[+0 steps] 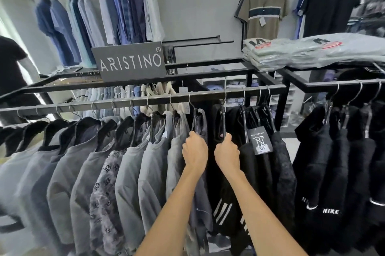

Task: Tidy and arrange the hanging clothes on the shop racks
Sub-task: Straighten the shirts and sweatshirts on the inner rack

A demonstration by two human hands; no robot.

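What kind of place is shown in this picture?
Most likely a clothing shop: garments hang on a metal rail, a brand sign reads ARISTINO, and bagged folded shirts lie stacked on top.

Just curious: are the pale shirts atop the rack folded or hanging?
Folded: the pale shirts lie stacked flat in piles, not on hangers.

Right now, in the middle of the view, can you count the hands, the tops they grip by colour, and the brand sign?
Hands: 2, the left hand and the right hand
Gripped grey top, in the left hand: 1
Gripped black top with white stripes, in the right hand: 1
Brand sign: 1
Total: 5
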